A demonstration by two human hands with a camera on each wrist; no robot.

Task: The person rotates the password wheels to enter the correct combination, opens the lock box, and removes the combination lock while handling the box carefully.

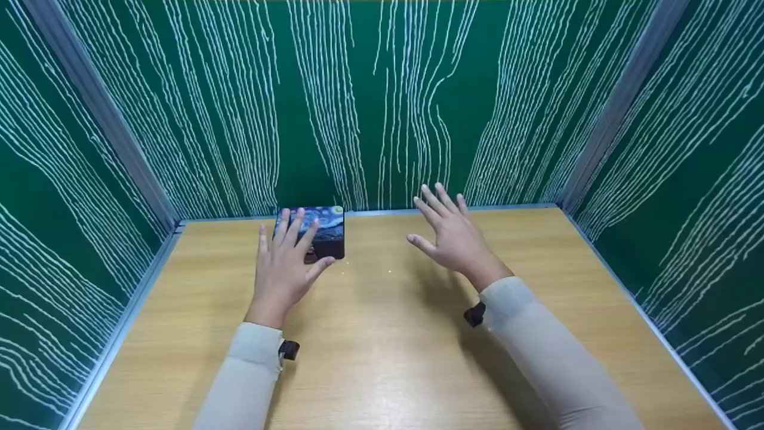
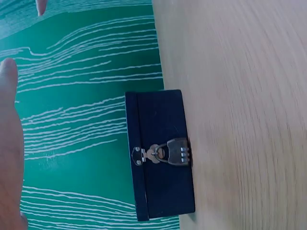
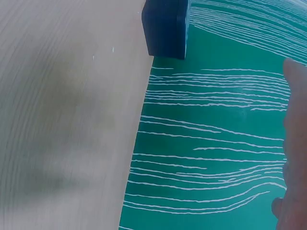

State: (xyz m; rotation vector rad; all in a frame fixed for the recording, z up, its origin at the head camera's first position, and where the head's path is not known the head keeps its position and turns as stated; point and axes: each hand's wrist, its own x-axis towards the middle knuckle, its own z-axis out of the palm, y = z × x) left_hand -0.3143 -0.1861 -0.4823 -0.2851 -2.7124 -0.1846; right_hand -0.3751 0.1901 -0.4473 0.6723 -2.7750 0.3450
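Note:
A dark box [image 1: 329, 248] with a blue swirling painted lid stands near the back edge of the table, left of the middle. On its front, in the left wrist view, a small combination padlock [image 2: 178, 152] hangs through a metal hasp [image 2: 139, 155]. My left hand [image 1: 283, 269] is spread in front of the box, its fingers overlapping the lid in the head view; nothing is in its grip. Over the table to the right, my right hand [image 1: 456, 239] is raised with fingers spread and holds nothing. The right wrist view catches one end of the box.
The wooden table [image 1: 370, 358] is bordered by a metal rail. Green walls [image 1: 316, 119] with wavy white lines rise at the back and both sides, joined by metal posts [image 1: 621, 107]. Dark wrist devices [image 1: 289, 349] sit on both sleeves.

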